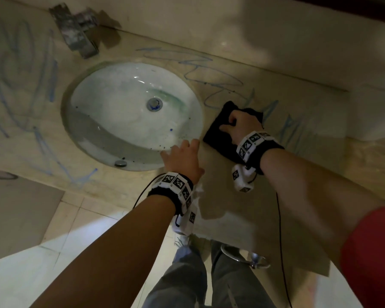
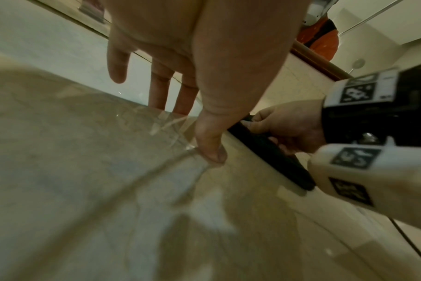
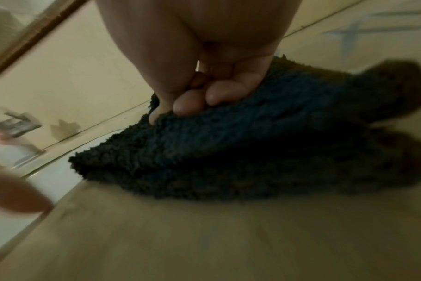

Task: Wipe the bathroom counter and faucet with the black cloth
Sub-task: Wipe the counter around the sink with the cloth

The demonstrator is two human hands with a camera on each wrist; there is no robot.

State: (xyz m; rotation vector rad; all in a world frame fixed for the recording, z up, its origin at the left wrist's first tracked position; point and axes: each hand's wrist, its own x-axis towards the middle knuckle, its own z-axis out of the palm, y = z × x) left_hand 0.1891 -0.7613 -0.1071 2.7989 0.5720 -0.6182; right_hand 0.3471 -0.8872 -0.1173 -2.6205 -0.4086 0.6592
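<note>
The black cloth [image 1: 216, 130] lies bunched on the beige counter [image 1: 227, 196], just right of the sink. My right hand [image 1: 240, 127] sits on top of it; in the right wrist view its fingertips [image 3: 192, 102] curl into the fluffy cloth [image 3: 252, 152] and grip it. My left hand [image 1: 182, 154] rests flat on the counter at the basin's front right rim, fingers straight and holding nothing; the left wrist view shows its thumb [image 2: 212, 152] touching the surface. The grey faucet [image 1: 78, 30] stands blurred at the back left, far from both hands.
Blue scribbles [image 1: 209, 81] cross the counter behind and right of the cloth, and more [image 1: 20, 85] cover the left side. The white oval sink [image 1: 120, 112] has a metal drain [image 1: 154, 103]. The wall runs along the back. A towel ring [image 1: 251, 258] hangs below the counter's front edge.
</note>
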